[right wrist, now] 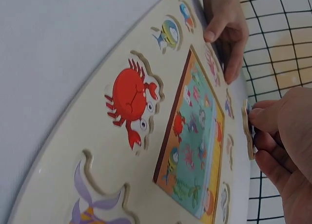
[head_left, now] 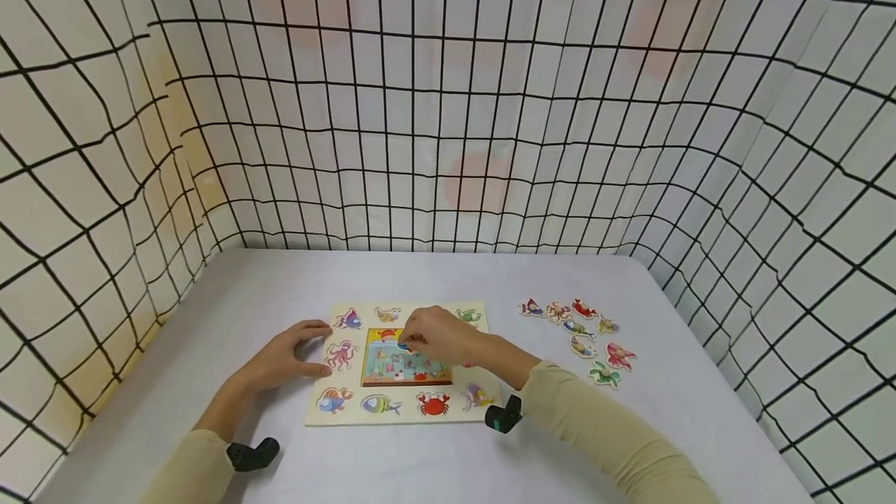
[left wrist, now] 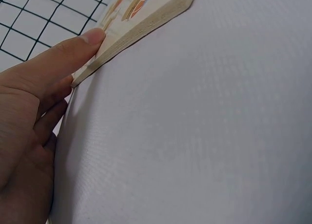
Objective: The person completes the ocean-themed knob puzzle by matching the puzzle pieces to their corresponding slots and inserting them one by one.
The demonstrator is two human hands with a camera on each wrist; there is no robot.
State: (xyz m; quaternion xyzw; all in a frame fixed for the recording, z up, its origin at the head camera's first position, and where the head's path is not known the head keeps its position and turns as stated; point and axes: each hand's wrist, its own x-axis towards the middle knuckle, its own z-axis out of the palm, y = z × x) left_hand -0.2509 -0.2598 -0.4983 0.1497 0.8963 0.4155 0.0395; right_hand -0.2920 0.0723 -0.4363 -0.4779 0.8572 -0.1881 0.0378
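Observation:
A wooden puzzle board with sea-animal recesses and a printed aquarium picture in its middle lies flat on the table. My right hand is over the upper part of that picture, pinching a thin wooden puzzle piece between thumb and fingers. The piece is held on edge above the board, with a bit of blue showing; its printed face is mostly hidden. At the board's left edge, my left hand has thumb and fingers spread, the thumb touching the board's rim.
To the right of the board lie several loose sea-animal pieces, among them a pink one and a green turtle. Black wire grid walls the table in at the back and both sides. Each wrist wears a black camera.

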